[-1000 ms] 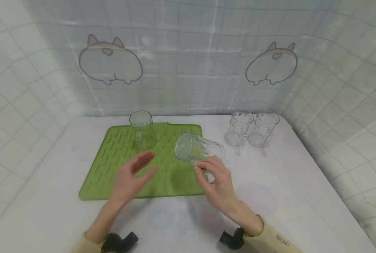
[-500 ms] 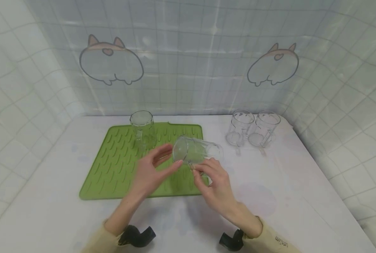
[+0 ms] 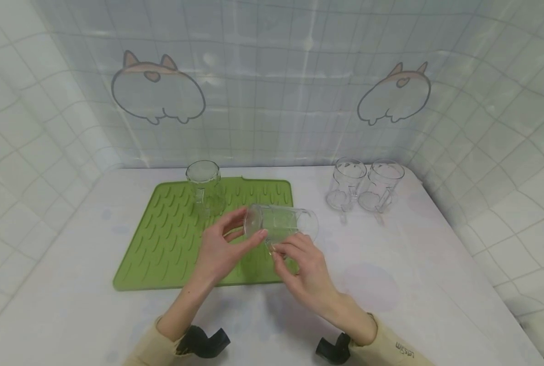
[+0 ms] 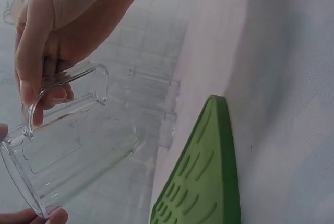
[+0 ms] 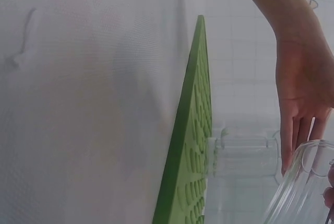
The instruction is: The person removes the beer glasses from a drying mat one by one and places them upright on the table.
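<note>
A clear glass mug (image 3: 279, 222) lies sideways in the air above the right part of the green ridged mat (image 3: 162, 244). My right hand (image 3: 309, 272) pinches its handle from below. With thumb and fingers spread to either side, my left hand (image 3: 219, 249) holds the mug's left end. The left wrist view shows the handle (image 4: 100, 85) between the right fingers, and left fingertips (image 4: 58, 215) touching the end of the mug. Behind the left hand, another glass mug (image 3: 205, 188) stands on the mat.
Two more glass mugs (image 3: 346, 183) (image 3: 381, 185) stand side by side at the back right of the white table (image 3: 418, 264). A tiled-print wall sheet (image 3: 272, 101) rises behind, with similar walls at both sides. Black wrist mounts (image 3: 205, 343) sit near the sleeves.
My left hand has come right and taken hold of the mug's left end. The mug has shifted slightly left and turned closer to level, with the right hand still on its handle.
</note>
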Available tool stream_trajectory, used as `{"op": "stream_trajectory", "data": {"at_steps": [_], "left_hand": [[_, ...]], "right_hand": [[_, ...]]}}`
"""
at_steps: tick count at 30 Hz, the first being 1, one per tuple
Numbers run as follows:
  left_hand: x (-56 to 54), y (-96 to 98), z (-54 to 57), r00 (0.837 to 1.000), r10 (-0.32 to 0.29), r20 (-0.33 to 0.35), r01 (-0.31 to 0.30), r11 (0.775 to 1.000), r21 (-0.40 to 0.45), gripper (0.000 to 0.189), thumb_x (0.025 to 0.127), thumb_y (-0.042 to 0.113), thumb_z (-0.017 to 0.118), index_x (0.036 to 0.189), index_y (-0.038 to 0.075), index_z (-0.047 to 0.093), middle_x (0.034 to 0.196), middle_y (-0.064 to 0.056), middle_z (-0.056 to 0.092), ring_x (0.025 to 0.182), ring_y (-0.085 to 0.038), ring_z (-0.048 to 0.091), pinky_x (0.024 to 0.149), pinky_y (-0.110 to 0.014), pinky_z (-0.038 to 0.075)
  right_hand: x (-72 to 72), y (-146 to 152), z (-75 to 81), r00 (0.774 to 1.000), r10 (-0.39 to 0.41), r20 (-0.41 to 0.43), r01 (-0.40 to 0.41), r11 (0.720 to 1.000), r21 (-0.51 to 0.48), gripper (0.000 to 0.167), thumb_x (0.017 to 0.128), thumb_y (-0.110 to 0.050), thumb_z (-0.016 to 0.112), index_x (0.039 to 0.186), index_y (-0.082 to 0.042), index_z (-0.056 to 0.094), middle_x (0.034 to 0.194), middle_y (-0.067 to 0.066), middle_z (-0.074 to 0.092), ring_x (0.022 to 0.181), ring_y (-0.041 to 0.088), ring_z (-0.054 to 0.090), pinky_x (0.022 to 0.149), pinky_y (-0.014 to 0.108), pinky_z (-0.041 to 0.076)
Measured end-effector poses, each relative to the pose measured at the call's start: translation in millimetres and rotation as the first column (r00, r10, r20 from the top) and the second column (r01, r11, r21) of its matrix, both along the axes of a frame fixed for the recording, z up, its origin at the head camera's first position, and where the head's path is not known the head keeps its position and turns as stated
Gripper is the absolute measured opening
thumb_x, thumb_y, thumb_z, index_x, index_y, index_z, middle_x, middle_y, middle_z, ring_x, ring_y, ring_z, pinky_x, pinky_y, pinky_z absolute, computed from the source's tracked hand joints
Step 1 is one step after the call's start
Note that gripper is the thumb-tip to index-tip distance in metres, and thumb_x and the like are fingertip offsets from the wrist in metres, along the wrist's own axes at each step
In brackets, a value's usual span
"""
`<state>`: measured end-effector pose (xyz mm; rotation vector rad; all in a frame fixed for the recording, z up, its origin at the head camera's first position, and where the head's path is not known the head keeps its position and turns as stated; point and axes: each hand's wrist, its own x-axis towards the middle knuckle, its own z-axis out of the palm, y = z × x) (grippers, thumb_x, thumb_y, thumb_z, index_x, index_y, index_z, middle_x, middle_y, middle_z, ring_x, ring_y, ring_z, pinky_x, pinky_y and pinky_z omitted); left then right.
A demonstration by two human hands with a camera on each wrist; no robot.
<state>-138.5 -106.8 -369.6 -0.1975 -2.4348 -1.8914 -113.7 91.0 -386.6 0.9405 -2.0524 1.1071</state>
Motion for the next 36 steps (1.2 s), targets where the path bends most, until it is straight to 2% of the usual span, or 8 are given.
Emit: {"op": "stream_trajectory", "data": {"at_steps": [9, 13, 19, 30, 36], "left_hand": [[-0.2, -1.1, -3.2, 0.999, 0.031, -0.025, -0.03, 0.999, 0.044, 0.067, 0.081, 0.024, 0.084, 0.139, 0.006, 0.056, 0.135, -0.012, 0.062, 0.122, -0.027, 0.061, 0.094, -0.03, 0.059], [-0.4, -2.4, -3.9, 0.999, 0.036, -0.033, -0.034, 0.998, 0.05, 0.066, 0.082, 0.024, 0.083, 0.139, 0.005, 0.056, 0.134, -0.013, 0.062, 0.121, -0.028, 0.062, 0.091, -0.028, 0.06], [-2.3, -5.1, -4.4, 0.997, 0.06, -0.048, -0.058, 0.997, 0.057, 0.062, 0.083, 0.023, 0.083, 0.136, 0.005, 0.058, 0.133, -0.014, 0.063, 0.12, -0.03, 0.063, 0.089, -0.027, 0.061], [-4.6, -12.0, 1.5, 0.997, 0.08, -0.004, -0.079, 0.989, 0.126, 0.057, 0.084, 0.02, 0.082, 0.134, 0.004, 0.059, 0.131, -0.016, 0.064, 0.114, -0.035, 0.066, 0.081, -0.027, 0.063], [-4.9, -17.0, 3.7, 0.994, 0.107, -0.032, -0.104, 0.992, 0.077, 0.055, 0.085, 0.018, 0.08, 0.134, 0.004, 0.059, 0.13, -0.016, 0.065, 0.119, -0.03, 0.063, 0.085, -0.022, 0.061]], "right_hand": [[-0.4, 0.4, -0.5, 0.999, 0.016, 0.029, -0.016, 1.0, 0.001, 0.008, 0.09, -0.003, 0.066, 0.094, -0.005, 0.073, 0.087, 0.001, 0.068, 0.083, 0.013, 0.059, 0.076, 0.021, 0.051], [0.0, 1.3, 0.2, 0.999, 0.022, 0.048, -0.022, 1.0, -0.001, 0.01, 0.092, -0.005, 0.065, 0.098, -0.006, 0.073, 0.09, 0.0, 0.068, 0.085, 0.013, 0.059, 0.076, 0.021, 0.052], [-0.5, 3.7, 3.4, 0.998, 0.019, 0.058, -0.016, 0.999, -0.044, 0.015, 0.089, 0.0, 0.065, 0.101, -0.005, 0.072, 0.093, 0.001, 0.07, 0.088, 0.015, 0.061, 0.077, 0.023, 0.055], [-3.2, 9.8, 7.3, 0.994, -0.094, 0.057, 0.099, 0.991, -0.091, 0.016, 0.088, 0.001, 0.066, 0.102, -0.005, 0.072, 0.094, 0.003, 0.067, 0.09, 0.018, 0.061, 0.077, 0.025, 0.054], [-3.0, 12.1, 10.9, 0.985, -0.149, 0.084, 0.157, 0.983, -0.091, 0.016, 0.087, 0.002, 0.067, 0.102, -0.003, 0.072, 0.098, 0.002, 0.068, 0.093, 0.018, 0.061, 0.08, 0.024, 0.053]]}}
